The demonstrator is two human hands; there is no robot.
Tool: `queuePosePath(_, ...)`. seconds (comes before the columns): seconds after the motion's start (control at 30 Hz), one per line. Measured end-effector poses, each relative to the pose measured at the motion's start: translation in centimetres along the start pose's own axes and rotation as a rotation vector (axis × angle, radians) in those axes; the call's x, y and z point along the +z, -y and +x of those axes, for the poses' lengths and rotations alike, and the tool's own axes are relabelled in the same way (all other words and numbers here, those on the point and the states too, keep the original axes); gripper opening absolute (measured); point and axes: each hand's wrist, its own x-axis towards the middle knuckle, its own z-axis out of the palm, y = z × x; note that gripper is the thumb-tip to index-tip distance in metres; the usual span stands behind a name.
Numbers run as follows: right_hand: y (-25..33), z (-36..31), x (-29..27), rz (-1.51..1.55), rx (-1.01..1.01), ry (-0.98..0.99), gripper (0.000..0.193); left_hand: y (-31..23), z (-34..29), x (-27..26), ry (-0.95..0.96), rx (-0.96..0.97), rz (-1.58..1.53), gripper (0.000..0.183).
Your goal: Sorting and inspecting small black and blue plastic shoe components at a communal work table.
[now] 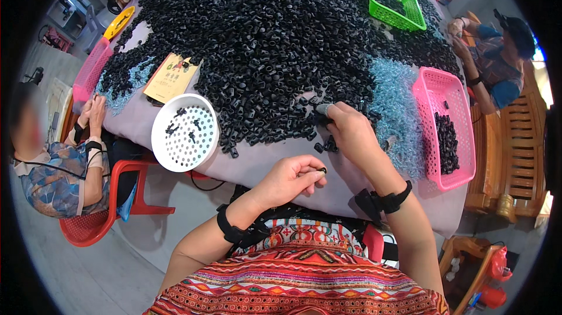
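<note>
My left hand (293,180) is over the table's near edge, thumb and fingers pinched on a small black plastic piece (324,170). Farther right, my right hand (354,133) reaches to the near edge of a big heap of small black plastic pieces (275,52). Its fingers curl down among them, and one fingertip wears a grey cover (324,108). What those fingers hold, if anything, is hidden. A few loose black pieces (325,146) lie beside that hand. Just right of it spread many small clear bluish pieces (398,110).
Left stands a white perforated basket (186,166) with several black pieces, beside a yellow booklet (171,78). A pink basket (432,160) holds black pieces at right; a green basket (398,21) sits farther back. People sit around the table, one on a red chair (126,198).
</note>
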Motion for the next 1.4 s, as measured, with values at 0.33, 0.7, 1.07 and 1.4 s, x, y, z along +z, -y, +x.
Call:
queuePosePath(0.33, -1.4, -0.6, -2.0, 0.187, 0.149, -0.049, 0.013, 0.0, 0.3, 0.0, 0.004, -0.017, -0.022, 0.018)
queuePosePath(0.7, -1.0, -0.1, -0.2, 0.022, -0.068, 0.046, 0.013, 0.5, 0.2, -0.2, 0.006, 0.019, -0.020, 0.017)
queuePosePath(1.07, 1.0, -1.4, -2.1, 0.300, 0.133, 0.067, 0.034, 0.8, 0.8, -0.5, -0.075, 0.067, -0.088, 0.018)
queuePosePath(1.4, 2.4, -5.1, -3.6, 0.502, 0.201, 0.098, 0.012, 0.2, 2.2, 1.0, -0.076, 0.037, -0.089, 0.018)
